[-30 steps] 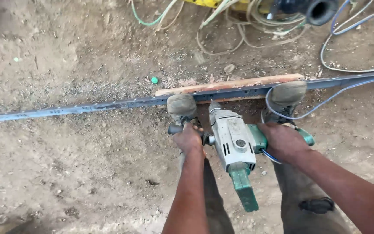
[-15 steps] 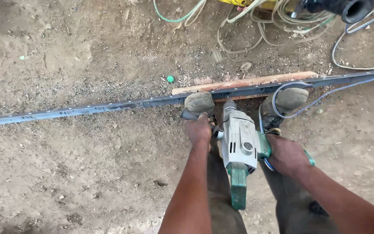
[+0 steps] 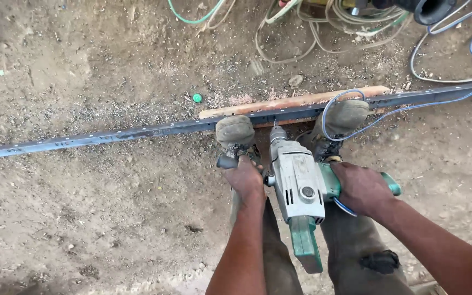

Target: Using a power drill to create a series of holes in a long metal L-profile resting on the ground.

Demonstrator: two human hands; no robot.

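Head view, left hand (image 3: 245, 177) gripping drill (image 3: 297, 183) side handle, right hand (image 3: 363, 188) closed around green rear grip, bit down on steel bar (image 3: 137, 132) lying across dirt ground (image 3: 83, 218), boots (image 3: 236, 131) pinning bar over wood plank (image 3: 296, 101)

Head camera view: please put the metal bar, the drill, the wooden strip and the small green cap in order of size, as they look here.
1. metal bar, longest, crossing nearly the whole picture
2. wooden strip and drill: similar in length; the drill is nearer the camera, so unsure
3. green cap, clearly the smallest
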